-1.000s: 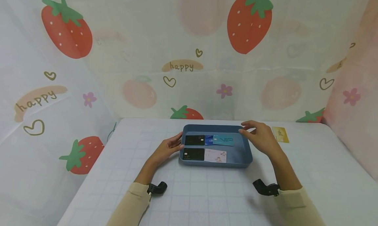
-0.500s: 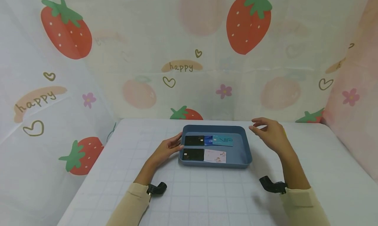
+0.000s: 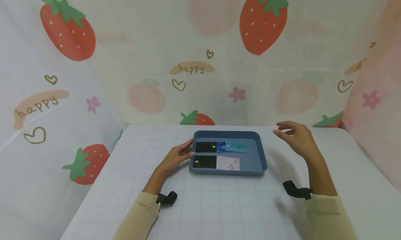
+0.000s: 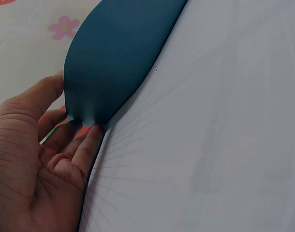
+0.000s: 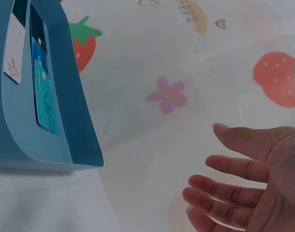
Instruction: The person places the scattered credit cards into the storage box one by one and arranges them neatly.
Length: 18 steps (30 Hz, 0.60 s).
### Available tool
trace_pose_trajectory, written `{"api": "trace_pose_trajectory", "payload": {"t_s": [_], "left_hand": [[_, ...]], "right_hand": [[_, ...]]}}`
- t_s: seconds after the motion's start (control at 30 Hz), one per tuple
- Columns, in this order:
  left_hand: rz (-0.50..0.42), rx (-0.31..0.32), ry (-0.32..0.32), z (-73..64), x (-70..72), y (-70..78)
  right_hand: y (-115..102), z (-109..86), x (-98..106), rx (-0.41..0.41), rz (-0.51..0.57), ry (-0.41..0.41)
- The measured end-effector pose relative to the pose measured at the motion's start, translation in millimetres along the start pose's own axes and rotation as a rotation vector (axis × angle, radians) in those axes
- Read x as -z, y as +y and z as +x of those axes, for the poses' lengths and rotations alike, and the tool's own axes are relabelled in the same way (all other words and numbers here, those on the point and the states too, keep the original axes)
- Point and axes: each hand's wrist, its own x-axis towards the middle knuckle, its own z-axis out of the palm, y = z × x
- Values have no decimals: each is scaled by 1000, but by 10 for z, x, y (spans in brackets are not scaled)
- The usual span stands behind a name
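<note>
A shallow blue tray (image 3: 250, 160) lies on the white table. My left hand (image 3: 176, 159) rests against its left end, thumb at the rim, and in the left wrist view the fingertips touch the outer wall. Inside the tray, the back row has a black card (image 3: 205, 147), a dark blue card (image 3: 220, 147) and a teal VIP card (image 3: 236, 147). In front lie another black card (image 3: 205, 161) and a pale card (image 3: 228, 163) with a small print. Raised right of the tray, my right hand (image 3: 297, 137) holds nothing, its fingers loose and apart.
The white table (image 3: 219, 205) has a faint grid. Behind it hangs a cloth (image 3: 147, 59) printed with strawberries, continuing along both sides. A black wrist camera (image 3: 167, 198) sticks out from the left sleeve, another camera (image 3: 297, 190) from the right.
My right hand has moved away from the tray's back right corner, rightwards. The yellow card seen behind it on the table is now out of sight. My left hand and the tray stay put.
</note>
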Motion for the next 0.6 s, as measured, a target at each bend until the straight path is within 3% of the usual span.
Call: {"api": "trace_pose_trajectory", "payload": {"t_s": [0.23, 0.6], "left_hand": [[-4, -7, 0, 15, 22, 28], [-15, -3, -6, 7, 6, -9]], "right_hand": [[112, 75, 60, -3, 0, 19], [384, 171, 135, 2, -91, 4]]}}
